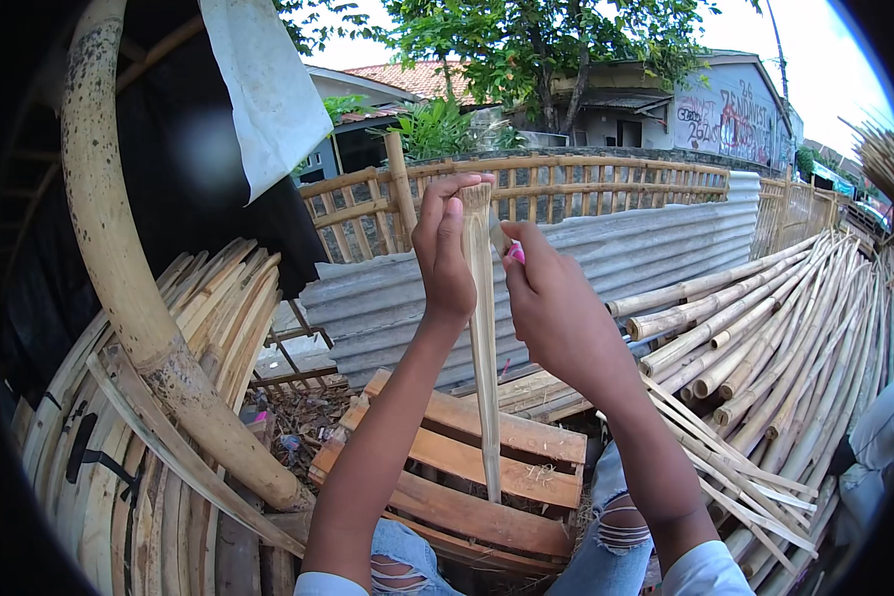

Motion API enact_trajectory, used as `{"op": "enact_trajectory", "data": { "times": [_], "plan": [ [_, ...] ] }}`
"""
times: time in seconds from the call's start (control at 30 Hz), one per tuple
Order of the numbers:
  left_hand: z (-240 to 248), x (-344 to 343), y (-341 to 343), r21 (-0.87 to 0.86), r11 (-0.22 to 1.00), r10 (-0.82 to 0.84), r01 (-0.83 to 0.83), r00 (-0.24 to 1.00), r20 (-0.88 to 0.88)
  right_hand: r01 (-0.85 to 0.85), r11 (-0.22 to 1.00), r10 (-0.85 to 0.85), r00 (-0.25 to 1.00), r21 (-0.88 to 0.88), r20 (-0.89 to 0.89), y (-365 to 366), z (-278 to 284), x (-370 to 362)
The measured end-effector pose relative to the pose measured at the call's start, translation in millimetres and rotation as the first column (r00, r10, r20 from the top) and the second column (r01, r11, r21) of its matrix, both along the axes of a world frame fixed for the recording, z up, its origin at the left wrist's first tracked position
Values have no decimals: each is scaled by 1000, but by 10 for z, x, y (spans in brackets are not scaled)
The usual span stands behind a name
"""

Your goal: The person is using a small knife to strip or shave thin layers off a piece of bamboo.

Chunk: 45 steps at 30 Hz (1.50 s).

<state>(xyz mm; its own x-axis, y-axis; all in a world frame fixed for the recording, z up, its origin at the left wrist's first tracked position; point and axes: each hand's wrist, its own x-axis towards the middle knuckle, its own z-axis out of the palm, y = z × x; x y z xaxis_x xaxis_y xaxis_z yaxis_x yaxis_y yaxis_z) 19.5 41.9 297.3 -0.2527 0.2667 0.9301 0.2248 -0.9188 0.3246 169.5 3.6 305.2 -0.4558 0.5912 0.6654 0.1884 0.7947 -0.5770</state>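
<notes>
A long split length of bamboo stands upright before me, its lower end on the wooden slatted platform. My left hand grips it near the top, with fingers bent over the upper end. On the other side, my right hand is closed round a knife. A bit of pink shows at its handle, and the blade lies against or very close to the bamboo's right edge. Most of the handle is hidden in my fist.
Many bamboo poles lie piled at the right, thin split strips beside them. Split bamboo is stacked at the left behind a thick slanting pole. Corrugated sheeting and a bamboo fence stand ahead. Another person's leg shows far right.
</notes>
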Motion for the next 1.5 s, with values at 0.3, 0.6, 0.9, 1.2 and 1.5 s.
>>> {"op": "enact_trajectory", "data": {
  "times": [0.3,0.6,0.9,1.2,1.5],
  "plan": [
    [-5,37,20,100,994,-31,35,998,-45,-56,977,94,978,-204,185,126,-406,9],
    [2,119,63,64,998,-16,15,1000,13,-7,994,4,999,-105,-36,-17,-69,39],
    [-28,56,131,55,994,94,-93,996,-7,-96,926,104,995,-365,2,-30,-40,91],
    [-15,20,140,95,988,129,-120,987,-98,-119,971,104,991,-207,-81,102,-338,-44],
    [-11,152,134,88,991,112,-104,990,-87,-194,947,125,957,-257,-262,57,-341,-16]
  ]
}}
